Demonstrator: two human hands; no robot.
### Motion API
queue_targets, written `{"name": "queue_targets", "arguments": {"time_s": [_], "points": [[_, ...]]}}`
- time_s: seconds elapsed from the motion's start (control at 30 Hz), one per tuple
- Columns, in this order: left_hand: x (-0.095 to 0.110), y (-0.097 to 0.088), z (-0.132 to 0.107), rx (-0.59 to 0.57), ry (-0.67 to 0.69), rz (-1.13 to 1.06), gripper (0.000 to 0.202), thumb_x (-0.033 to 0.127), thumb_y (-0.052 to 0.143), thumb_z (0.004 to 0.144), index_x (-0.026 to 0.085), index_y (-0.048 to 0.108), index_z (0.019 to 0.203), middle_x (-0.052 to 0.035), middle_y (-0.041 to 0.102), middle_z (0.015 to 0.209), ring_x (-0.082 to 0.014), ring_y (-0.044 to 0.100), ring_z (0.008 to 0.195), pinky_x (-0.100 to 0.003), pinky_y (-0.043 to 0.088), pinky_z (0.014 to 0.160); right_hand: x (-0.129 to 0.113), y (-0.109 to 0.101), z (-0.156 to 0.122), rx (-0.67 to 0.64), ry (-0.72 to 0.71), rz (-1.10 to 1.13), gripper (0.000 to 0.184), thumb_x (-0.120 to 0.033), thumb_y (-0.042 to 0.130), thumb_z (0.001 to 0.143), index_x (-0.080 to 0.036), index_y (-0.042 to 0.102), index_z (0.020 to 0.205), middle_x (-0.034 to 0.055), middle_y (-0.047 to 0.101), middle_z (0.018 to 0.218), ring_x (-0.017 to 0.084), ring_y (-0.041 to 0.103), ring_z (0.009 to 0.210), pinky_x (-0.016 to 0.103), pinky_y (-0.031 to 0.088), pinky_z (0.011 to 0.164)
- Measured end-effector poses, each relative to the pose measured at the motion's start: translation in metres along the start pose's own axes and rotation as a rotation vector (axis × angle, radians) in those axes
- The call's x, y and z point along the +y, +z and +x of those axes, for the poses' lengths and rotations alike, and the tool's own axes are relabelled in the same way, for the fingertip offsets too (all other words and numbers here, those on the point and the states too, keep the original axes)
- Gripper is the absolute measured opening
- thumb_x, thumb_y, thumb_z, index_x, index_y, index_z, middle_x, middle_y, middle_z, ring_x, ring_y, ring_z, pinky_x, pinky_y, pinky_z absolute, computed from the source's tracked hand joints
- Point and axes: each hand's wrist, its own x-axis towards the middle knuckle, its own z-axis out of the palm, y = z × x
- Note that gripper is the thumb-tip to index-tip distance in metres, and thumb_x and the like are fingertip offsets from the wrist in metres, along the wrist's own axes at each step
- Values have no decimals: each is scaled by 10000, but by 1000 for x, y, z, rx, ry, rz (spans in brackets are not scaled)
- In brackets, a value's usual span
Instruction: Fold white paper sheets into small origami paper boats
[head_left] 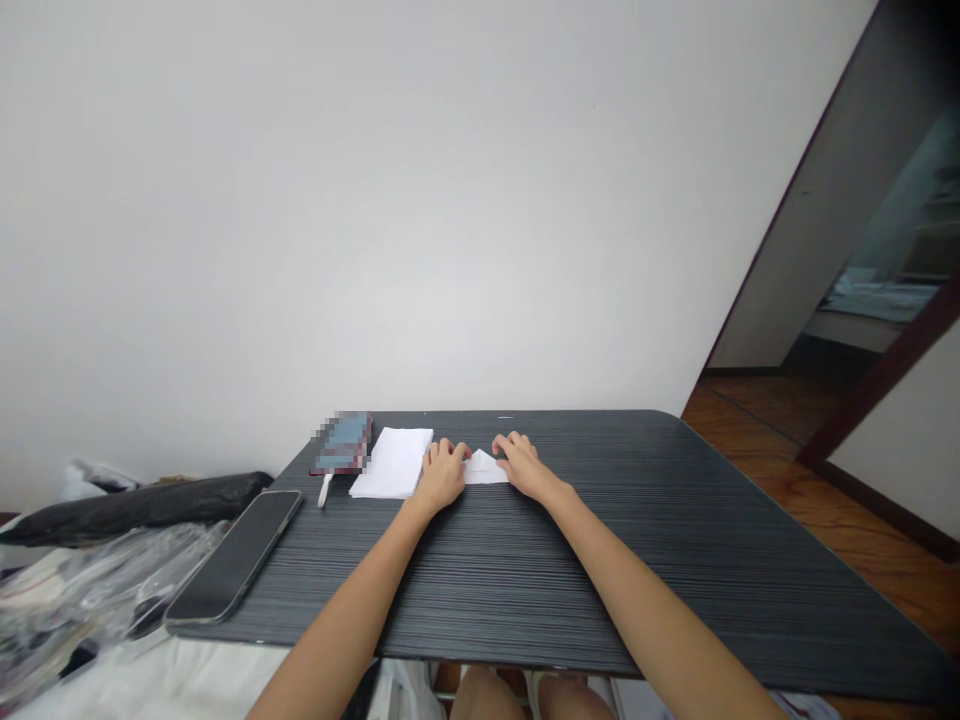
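A small folded piece of white paper (485, 470) lies on the dark table, its top edge coming to a point like a roof. My left hand (444, 474) is at the paper's left side, fingers curled and closed with the tips on its edge. At the opposite edge my right hand (525, 467) has its fingers bent over the paper, thumb and fingertips closed on it. Part of each side of the paper is hidden by the fingers. Just left of my left hand sits a stack of white paper sheets (392, 464).
The black wood-grain table (660, 570) stands against a white wall. A phone (234, 560) rests at its left edge. Behind it lie a white pen-like object (325, 490) and a partly blurred, dark-red-edged item (343, 442). Plastic-wrapped things (97, 600) are piled left of the table.
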Motion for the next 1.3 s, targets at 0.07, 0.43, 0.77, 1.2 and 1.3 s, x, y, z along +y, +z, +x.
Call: {"name": "queue_targets", "arguments": {"time_s": [0.07, 0.43, 0.77, 1.2, 1.3], "points": [[5, -1, -2, 30, 87, -7, 315, 53, 351, 722, 219, 489, 952, -75, 418, 963, -216, 389, 896, -372, 332, 744, -7, -4, -4, 7, -62, -80, 211, -44, 387, 738, -193, 492, 843, 40, 438, 871, 155, 402, 833, 269, 323, 718], [17, -9, -4, -7, 306, -40, 240, 39, 357, 698, 104, 586, 728, -97, 489, 814, -175, 463, 809, -289, 386, 769, -46, -21, -25, -119, -114, -394, 282, -54, 349, 763, -119, 535, 965, 123, 514, 925, 207, 439, 873, 295, 352, 721], [-3, -14, -5, 21, 131, -75, 230, 221, 426, 753, 117, 556, 594, -72, 473, 749, -159, 477, 711, -293, 396, 702, -35, -26, -35, -100, -3, -349, 229, -66, 396, 713, -94, 581, 846, 126, 513, 933, 199, 445, 887, 280, 331, 739], [3, -6, -2, -84, -30, -184, 294, 217, 448, 713, 212, 527, 996, -64, 456, 992, -234, 389, 955, -392, 318, 771, -8, -1, -17, 6, 216, 73, 250, -267, 566, 680, -189, 524, 913, 63, 464, 980, 205, 377, 947, 306, 265, 742], [4, -10, -2, -112, -55, -252, 237, 206, 459, 694, 198, 531, 919, -48, 490, 964, -225, 405, 941, -376, 325, 755, -8, -2, -16, -14, 260, 113, 218, -237, 569, 658, -179, 515, 861, 47, 487, 943, 198, 386, 916, 298, 249, 727]]}}
